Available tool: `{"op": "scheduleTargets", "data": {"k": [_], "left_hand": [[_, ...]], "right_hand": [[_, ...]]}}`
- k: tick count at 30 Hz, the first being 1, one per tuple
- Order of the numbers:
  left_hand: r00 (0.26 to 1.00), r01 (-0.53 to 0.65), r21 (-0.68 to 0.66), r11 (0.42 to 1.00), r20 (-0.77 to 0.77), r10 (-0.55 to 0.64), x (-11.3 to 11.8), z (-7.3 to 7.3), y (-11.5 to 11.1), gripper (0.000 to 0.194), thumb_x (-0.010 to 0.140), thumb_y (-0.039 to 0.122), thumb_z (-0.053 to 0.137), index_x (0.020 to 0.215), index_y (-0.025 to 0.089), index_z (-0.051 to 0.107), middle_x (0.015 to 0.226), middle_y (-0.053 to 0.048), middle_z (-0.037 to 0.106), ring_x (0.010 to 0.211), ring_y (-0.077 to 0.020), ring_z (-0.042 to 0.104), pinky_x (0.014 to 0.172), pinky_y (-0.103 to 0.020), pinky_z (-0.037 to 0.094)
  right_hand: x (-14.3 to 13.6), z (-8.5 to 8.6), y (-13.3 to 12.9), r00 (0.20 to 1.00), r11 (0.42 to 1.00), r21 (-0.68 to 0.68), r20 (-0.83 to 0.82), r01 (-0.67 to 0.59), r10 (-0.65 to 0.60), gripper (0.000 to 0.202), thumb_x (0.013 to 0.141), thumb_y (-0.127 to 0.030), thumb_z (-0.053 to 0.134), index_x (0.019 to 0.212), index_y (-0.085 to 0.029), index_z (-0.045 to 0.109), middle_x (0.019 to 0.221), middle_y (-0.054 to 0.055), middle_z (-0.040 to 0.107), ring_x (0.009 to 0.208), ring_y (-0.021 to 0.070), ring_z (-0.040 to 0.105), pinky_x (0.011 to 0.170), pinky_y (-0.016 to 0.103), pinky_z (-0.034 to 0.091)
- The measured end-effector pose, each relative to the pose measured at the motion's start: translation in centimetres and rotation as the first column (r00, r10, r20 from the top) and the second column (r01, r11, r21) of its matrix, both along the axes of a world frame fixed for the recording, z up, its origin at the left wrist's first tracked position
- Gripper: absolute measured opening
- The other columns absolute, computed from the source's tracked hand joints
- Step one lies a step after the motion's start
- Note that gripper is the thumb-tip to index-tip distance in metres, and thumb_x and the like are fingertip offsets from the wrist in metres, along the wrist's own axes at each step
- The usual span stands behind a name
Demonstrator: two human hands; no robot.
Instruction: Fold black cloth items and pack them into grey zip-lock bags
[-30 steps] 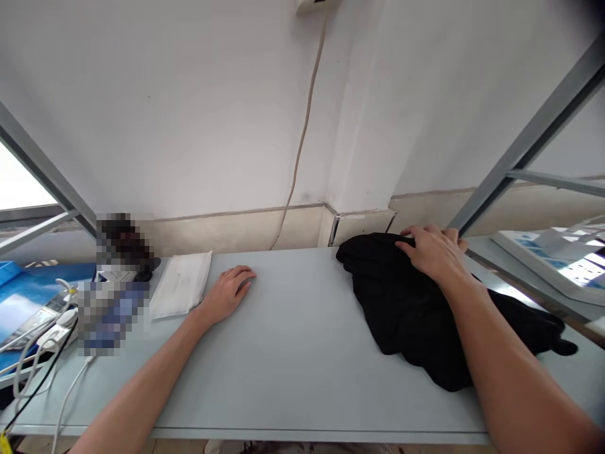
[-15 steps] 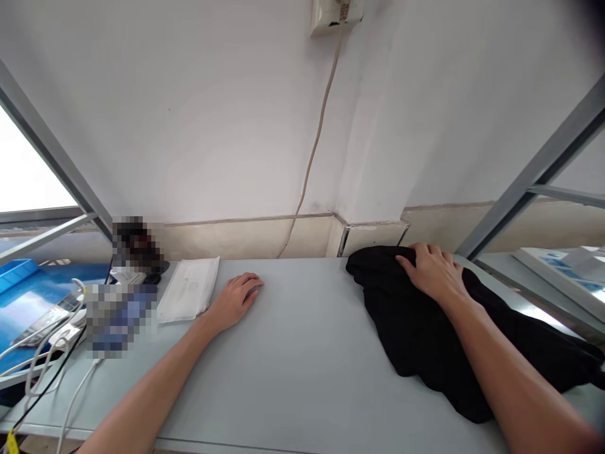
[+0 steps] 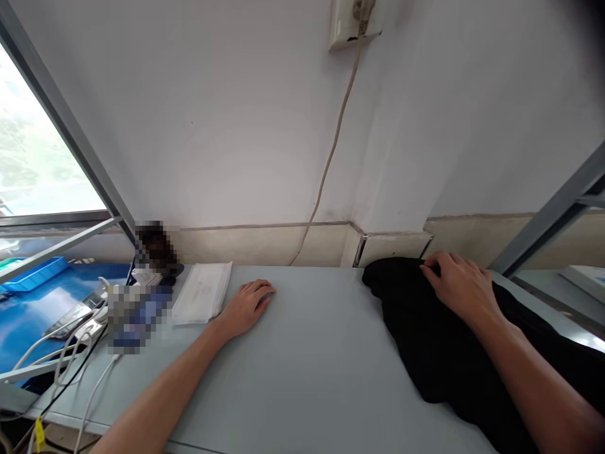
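Observation:
My left hand [image 3: 247,305] rests on the grey tabletop [image 3: 302,372], with its fingers loosely bent, thumb apart and nothing in it. Just left of it lies a flat white packet [image 3: 202,294]; the fingers point away from it. At the right, a piece of black cloth [image 3: 425,340] is spread in soft folds, running under my right forearm. My right hand [image 3: 466,287] is at the cloth's far edge, thumb and fingers drawn together on the fabric. The fingertips are partly hidden behind the hand.
White cables [image 3: 70,353] and pixelated items [image 3: 142,315] sit at the left. Beyond the left frame post [image 3: 70,107] is a blue tray [image 3: 40,274]. A wall socket [image 3: 354,22] has a cord [image 3: 333,145] hanging behind the table. Another metal post [image 3: 543,214] slants at the right.
The view has shifted, so most things appear further right or lower. My right hand has gone from lying fairly flat on the black cloth to closing its fingers. My left hand stays on the table.

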State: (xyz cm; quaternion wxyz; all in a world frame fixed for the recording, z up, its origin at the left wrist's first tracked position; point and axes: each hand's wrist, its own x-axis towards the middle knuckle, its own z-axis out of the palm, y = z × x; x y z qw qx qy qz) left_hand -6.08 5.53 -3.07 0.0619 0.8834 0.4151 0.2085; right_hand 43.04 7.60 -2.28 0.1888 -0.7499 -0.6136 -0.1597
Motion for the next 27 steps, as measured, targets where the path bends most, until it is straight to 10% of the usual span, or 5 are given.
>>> {"op": "scheduleTargets", "data": {"k": [20,27], "left_hand": [[1.000,0.002,0.004,1.000,0.006,-0.002,0.0,0.1,-0.1,0.032,0.109,0.030,0.039,0.132,0.027,0.061,0.134,-0.007,0.062,0.122,-0.0242,0.059,0.109,-0.046,0.047],[1.000,-0.005,0.002,1.000,-0.004,0.005,0.0,0.0,-0.1,0.033,0.109,0.031,0.038,0.133,0.027,0.061,0.135,-0.007,0.061,0.124,-0.0247,0.059,0.109,-0.046,0.048]], "right_hand": [[-0.5,1.5,-0.7,0.999,1.000,0.019,0.025,-0.025,0.025,0.035,0.103,-0.043,0.026,0.110,-0.022,0.054,0.100,0.018,0.067,0.092,0.0398,0.063,0.075,0.047,0.045],[0.4,1.1,-0.8,0.998,0.999,-0.051,0.055,-0.015,0.018,0.047,0.101,-0.048,0.028,0.123,-0.022,0.060,0.122,0.020,0.071,0.114,0.0490,0.053,0.081,0.056,0.043]]}}
